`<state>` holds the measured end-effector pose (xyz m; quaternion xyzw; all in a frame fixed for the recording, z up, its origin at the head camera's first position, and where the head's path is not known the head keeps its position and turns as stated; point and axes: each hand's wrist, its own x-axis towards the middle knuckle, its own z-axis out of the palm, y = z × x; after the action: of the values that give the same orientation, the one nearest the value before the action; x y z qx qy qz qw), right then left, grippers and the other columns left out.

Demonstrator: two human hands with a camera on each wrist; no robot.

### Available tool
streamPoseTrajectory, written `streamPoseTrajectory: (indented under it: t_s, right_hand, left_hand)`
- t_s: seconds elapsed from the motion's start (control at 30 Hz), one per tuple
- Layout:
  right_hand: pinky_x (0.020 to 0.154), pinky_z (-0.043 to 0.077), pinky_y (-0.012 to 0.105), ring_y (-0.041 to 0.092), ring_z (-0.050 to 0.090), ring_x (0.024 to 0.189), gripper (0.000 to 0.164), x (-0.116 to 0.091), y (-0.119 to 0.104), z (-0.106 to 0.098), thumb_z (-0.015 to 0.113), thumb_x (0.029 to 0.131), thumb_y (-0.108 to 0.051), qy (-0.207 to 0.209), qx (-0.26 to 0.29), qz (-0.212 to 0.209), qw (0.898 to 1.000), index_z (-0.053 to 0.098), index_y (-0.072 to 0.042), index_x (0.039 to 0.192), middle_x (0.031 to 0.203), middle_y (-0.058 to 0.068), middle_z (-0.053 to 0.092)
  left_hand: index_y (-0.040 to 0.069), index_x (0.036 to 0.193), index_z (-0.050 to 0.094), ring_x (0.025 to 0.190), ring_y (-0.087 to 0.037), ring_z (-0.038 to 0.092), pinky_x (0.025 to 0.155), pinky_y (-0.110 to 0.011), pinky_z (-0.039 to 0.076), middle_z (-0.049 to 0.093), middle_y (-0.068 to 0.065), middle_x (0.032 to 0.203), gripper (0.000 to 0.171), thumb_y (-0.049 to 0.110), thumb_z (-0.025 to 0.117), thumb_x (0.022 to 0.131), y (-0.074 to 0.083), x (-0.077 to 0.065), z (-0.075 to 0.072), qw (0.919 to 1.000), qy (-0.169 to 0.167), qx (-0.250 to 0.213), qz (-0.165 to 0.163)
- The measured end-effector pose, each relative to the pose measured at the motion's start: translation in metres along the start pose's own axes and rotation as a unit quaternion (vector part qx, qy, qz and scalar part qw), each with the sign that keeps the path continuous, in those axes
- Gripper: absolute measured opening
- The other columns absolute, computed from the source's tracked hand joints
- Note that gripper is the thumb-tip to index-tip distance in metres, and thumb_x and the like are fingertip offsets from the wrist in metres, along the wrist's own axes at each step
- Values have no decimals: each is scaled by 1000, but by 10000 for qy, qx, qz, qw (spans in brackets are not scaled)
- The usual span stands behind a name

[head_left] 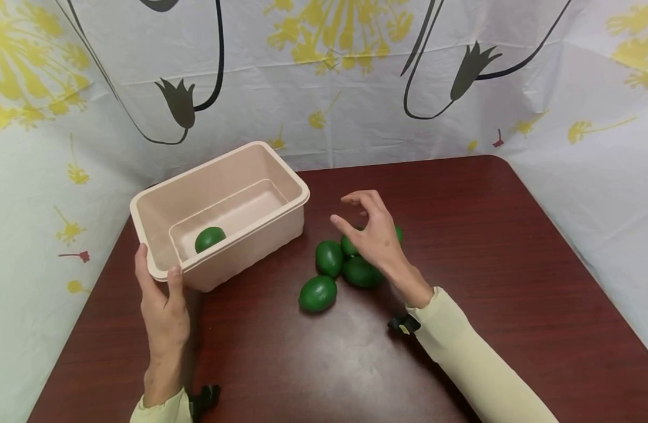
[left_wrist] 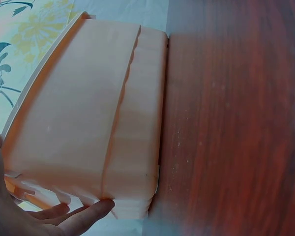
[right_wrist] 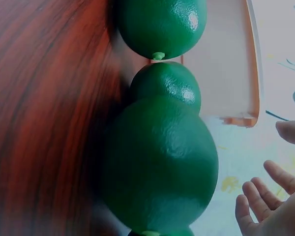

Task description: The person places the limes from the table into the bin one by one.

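Note:
At the left stands a beige plastic bin (head_left: 260, 247), with one green lime (head_left: 210, 239) lying inside near its left end. My left hand (head_left: 165, 320) grips the bin's near left corner, thumb at the front rim and fingers along the end wall, as the left wrist view also shows. Over the table, my right hand (head_left: 376, 238) is above a group of limes with its thumb and fingers spread apart and nothing between them. Around it lie a front lime (head_left: 318, 293), a lime beside the bin (head_left: 329, 258) and a lime below the palm (head_left: 362, 272); others are partly hidden.
The dark red wooden table (head_left: 487, 247) carries everything. A white cloth with yellow and grey flower prints (head_left: 366, 129) hangs behind it and along both sides. Dark wrist straps (head_left: 405, 324) show at both sleeves.

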<state>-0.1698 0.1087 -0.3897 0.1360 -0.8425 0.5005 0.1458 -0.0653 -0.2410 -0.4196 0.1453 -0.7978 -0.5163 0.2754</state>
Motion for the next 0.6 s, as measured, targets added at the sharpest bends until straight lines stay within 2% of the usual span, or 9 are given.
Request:
streamPoseTrajectory:
  t_s: [0.43, 0.6]
  right_hand:
    - [98, 48, 43, 27, 59, 118, 38, -7, 11, -11, 80, 92, -27, 42, -297, 144, 9994, 68, -11, 125, 126, 10, 60]
    - [100, 48, 49, 28, 57, 120, 39, -9, 15, -15, 79, 93, -29, 18, -391, 227, 9990, 68, -11, 126, 128, 9, 60]
  left_hand:
    - [42, 162, 28, 151, -27, 40, 126, -46, 25, 38, 3, 168, 66, 33, 57, 104, -1, 0, 0, 10000, 29, -18, 48]
    - [42, 162, 29, 150, -29, 41, 126, -45, 26, 40, 0, 168, 66, 32, 57, 104, 0, 0, 0, 10000, 47, -21, 64]
